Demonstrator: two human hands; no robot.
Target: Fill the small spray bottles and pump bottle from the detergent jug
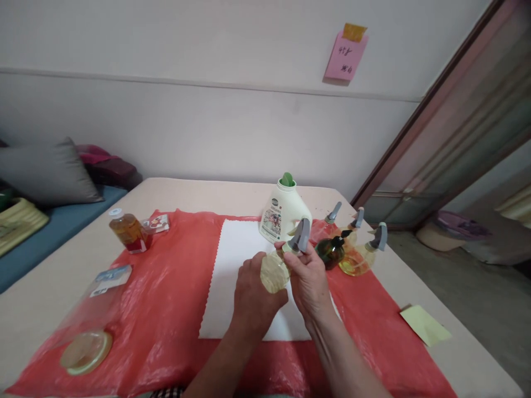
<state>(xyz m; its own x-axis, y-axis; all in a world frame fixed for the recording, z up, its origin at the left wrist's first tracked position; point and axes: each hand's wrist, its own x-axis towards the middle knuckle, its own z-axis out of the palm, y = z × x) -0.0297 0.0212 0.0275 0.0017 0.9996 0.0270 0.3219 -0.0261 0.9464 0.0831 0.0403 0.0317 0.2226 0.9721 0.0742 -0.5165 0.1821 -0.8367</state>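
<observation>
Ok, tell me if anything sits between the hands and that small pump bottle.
Nothing does. The left hand already cups the yellowish body of the small pump bottle, and the right hand has its fingers at the grey pump head. The white jug and the other pump bottles stand behind, apart from the hands.

Single head-worn view, looking forward and down over the table [415, 287], close above both hands, wall behind.
</observation>
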